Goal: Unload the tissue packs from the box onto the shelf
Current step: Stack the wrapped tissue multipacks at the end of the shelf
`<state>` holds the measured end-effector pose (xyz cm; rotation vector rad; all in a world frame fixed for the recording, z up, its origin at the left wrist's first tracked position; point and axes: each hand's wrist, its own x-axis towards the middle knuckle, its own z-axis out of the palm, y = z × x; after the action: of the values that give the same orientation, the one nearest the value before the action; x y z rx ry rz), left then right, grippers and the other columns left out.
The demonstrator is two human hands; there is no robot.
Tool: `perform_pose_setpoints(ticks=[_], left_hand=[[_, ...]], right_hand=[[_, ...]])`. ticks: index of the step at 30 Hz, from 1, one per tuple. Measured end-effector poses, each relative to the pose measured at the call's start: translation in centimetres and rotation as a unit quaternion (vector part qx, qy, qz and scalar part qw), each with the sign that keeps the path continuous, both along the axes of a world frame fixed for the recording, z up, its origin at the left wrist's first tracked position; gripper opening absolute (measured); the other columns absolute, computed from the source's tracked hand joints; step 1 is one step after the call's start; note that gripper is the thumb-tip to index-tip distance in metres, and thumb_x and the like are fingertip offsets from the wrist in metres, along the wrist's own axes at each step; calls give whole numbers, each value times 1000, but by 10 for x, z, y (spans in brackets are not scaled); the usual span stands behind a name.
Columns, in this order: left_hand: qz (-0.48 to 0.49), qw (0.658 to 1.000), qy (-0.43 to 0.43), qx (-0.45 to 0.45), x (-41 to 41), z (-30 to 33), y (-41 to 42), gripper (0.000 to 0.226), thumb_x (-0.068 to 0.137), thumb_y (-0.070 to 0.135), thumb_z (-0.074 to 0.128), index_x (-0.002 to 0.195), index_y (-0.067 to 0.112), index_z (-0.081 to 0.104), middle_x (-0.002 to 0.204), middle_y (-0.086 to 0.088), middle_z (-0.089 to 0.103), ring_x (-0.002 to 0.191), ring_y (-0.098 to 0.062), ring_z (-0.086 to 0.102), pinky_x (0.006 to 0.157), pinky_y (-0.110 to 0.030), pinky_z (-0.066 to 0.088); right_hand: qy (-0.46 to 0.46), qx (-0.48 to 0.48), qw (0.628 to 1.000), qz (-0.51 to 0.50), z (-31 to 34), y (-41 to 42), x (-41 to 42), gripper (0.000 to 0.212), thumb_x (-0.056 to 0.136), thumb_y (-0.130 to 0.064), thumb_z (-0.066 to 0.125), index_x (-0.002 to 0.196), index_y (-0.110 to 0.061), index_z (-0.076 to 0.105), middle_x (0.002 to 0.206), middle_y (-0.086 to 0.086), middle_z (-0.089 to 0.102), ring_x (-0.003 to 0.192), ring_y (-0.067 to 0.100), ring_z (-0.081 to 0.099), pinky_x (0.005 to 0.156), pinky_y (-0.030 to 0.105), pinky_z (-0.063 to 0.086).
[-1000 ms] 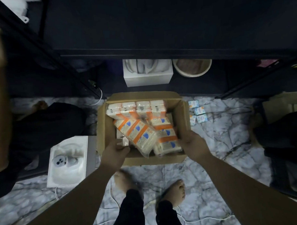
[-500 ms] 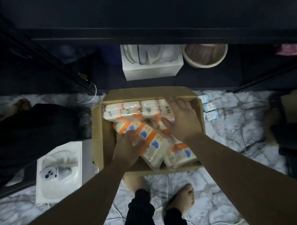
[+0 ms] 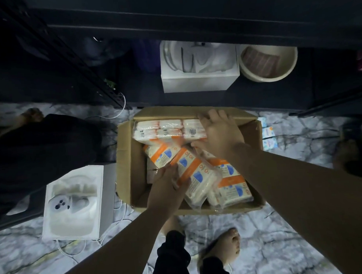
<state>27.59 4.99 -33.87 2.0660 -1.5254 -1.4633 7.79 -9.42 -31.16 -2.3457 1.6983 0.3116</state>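
box: cardboard box (image 3: 126, 169) on the floor, open, directly under both hands; shelf (image 3: 192, 21) beyond it, past the fingertips.
packs: tissue packs (image 3: 229, 186) fill the box. Back row stands on edge along the far wall; 3 or so orange-banded ones lie flat and slanted in front.
left hand (image 3: 167, 190): on the near-left end of the slanted pack (image 3: 194, 173), fingers curled over its edge. Looks like a grip, lift not begun.
right hand (image 3: 221, 133): fingers spread, flat on the right end of the back row (image 3: 167, 128), thumb down the front face. Gripping or just pressing: can't tell.
hands apart: yes, L near, R far.
key relation: slanted pack's long axis runs from far-left to near-right, diagonal to the box walls; L hand is nearer it and holds the near-left long side.
next, prob.: lift up, then fwd to shelf.
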Motion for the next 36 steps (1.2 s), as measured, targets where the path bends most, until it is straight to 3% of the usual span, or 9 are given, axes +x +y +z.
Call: perform_pose_setpoints(ticks=[6,10,15,19,23,25,28,32,36], left_hand=[[7,1000,-14,-3,-4,2,1,63,91,65,60,142,28,56,146,6,49,129,-15,55,108,-43,51],[1,1000,-31,-4,-7,4,2,59,95,51,67,144,20,56,148,1,49,133,-19,53,112,-45,47],[-6,999,-45,17,-11,17,2,64,93,58,62,142,17,58,143,-2,54,134,-20,50,114,-43,44],[-16,997,-66,25,-15,30,4,58,96,45,69,145,17,57,147,-5,51,140,-21,43,119,-36,35],[-1,994,-77,74,-24,27,0,60,88,65,62,138,32,56,146,-3,53,137,-22,42,112,-31,33],[31,992,-72,99,-32,25,-6,70,81,74,59,138,36,50,148,-5,48,138,-26,39,114,-37,35],[59,985,-89,136,-47,22,-19,96,80,80,61,156,30,29,159,-11,30,146,-35,29,119,-50,31],[125,978,-95,134,-70,15,-33,102,82,78,63,158,20,26,158,-20,22,142,-42,35,114,-50,35],[192,962,-109,163,-88,12,-46,119,72,88,63,162,22,21,164,-21,11,148,-46,24,118,-56,29]], right_hand=[[-22,-31,999,9,-4,19,-9,69,78,-69,69,123,-16,65,119,12,60,107,36,57,93,49,45],[-44,-27,998,19,-1,21,-15,64,77,-71,60,113,-19,68,107,6,70,105,35,60,88,46,46],[-75,-35,996,-19,15,24,-33,75,83,-69,67,134,-14,64,122,8,72,113,34,60,94,46,47],[-87,-33,990,-104,42,56,-58,68,85,-72,62,135,-25,61,120,5,68,116,33,56,99,50,46],[-109,8,963,-247,58,121,-79,71,87,-72,57,144,-30,53,119,11,65,104,39,56,83,48,53],[-98,29,949,-298,56,150,-85,75,87,-71,60,147,-27,52,113,14,63,102,41,56,81,49,54],[-112,57,918,-376,49,169,-86,77,84,-68,66,145,-24,51,109,15,60,104,43,54,82,49,51],[-117,93,896,-419,46,158,-80,75,82,-63,71,139,-19,49,116,15,55,113,41,50,84,49,48],[-124,157,880,-432,41,134,-72,75,79,-53,73,132,-11,40,126,12,49,118,38,53,84,46,48]])
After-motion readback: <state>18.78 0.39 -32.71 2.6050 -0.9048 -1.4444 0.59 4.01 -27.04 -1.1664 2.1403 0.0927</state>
